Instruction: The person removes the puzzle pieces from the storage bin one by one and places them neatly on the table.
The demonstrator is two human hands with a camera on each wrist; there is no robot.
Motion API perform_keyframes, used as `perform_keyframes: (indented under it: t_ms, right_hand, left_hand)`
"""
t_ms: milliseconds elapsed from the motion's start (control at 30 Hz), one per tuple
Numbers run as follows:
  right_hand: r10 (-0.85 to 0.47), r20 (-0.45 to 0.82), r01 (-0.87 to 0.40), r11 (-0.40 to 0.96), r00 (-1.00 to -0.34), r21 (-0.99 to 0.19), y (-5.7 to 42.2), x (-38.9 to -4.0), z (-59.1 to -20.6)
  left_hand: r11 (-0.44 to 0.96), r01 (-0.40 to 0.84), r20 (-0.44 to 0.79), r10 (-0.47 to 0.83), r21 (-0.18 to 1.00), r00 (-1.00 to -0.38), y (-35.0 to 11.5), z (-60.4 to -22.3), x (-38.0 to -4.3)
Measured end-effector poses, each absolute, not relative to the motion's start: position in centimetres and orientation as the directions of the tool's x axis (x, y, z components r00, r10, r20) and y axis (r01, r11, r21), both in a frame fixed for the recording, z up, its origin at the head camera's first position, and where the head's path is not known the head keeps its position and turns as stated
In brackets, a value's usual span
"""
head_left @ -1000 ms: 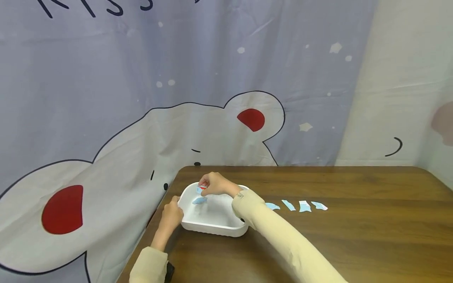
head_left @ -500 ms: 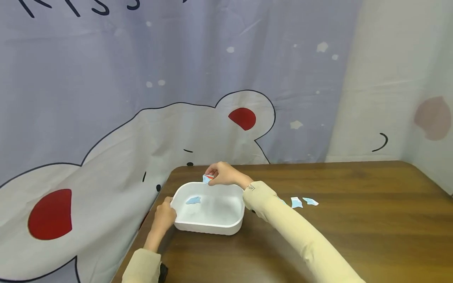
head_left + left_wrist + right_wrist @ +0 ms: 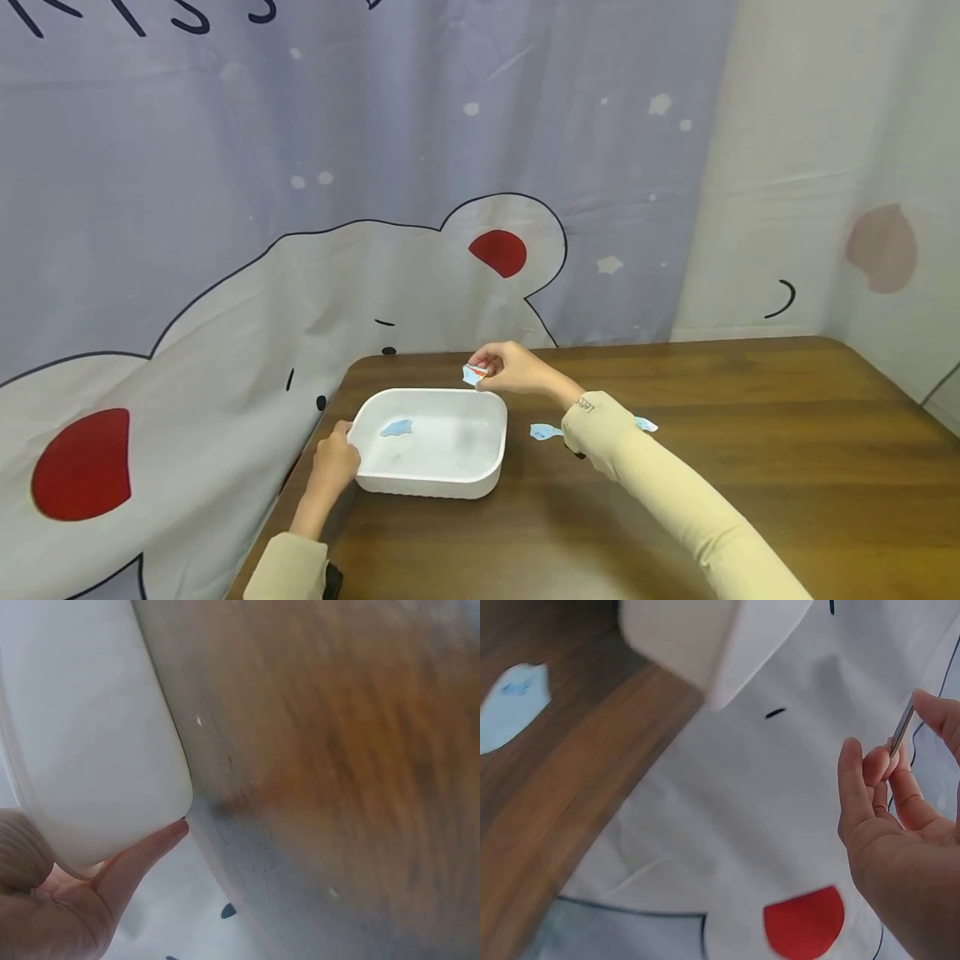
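Note:
My left hand (image 3: 336, 460) grips the left end of a white tub (image 3: 427, 487). In the left wrist view, the fingers and thumb of the left hand (image 3: 79, 911) lie around a corner of the tub (image 3: 97, 735). Above the tub's back right rim, my right hand (image 3: 519, 368) pinches a small flat light-blue piece with a red mark (image 3: 473, 376). The right wrist view shows this thin piece (image 3: 903, 729) edge-on between thumb and fingers. A second irregular light-blue piece (image 3: 396, 427) lies inside the tub, towards the left.
Right of the tub, a light-blue piece (image 3: 545, 432) lies on the brown wooden table (image 3: 787, 467). Another piece (image 3: 646, 424) shows behind the right sleeve (image 3: 637, 450), which hides part of that row. A printed curtain (image 3: 360, 283) hangs behind the table.
My right hand has lifted the red-marked piece up from inside the tub and carried it right, to the back right rim. The left hand keeps its grip. The head view has turned slightly right.

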State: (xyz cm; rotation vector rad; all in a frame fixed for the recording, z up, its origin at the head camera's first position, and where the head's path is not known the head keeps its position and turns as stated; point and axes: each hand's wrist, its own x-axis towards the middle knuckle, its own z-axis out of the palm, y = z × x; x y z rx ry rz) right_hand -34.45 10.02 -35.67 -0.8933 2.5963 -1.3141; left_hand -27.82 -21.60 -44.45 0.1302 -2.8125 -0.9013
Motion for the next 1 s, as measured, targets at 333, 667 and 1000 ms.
perform_keyframes:
  t_ms: [333,667,1000]
  right_hand:
    - [-0.448,0.171,-0.383,0.441,-0.877,-0.811,16.5,-33.7,-37.2]
    - [-0.383,0.149,-0.348,0.526,-0.912,-0.776,22.1,-32.9,-38.5]
    - [-0.365,0.133,-0.338,0.584,-0.922,-0.738,27.8,-31.9,-39.4]
  left_hand:
    - [0.812,-0.027,0.139,-0.133,0.583,-0.981,-21.6,-44.3,-27.6]
    - [0.815,-0.027,0.136,-0.129,0.579,-0.982,-21.7,-44.3,-27.7]
    - [0.820,-0.013,0.147,-0.118,0.572,-0.982,-21.4,-44.1,-27.6]
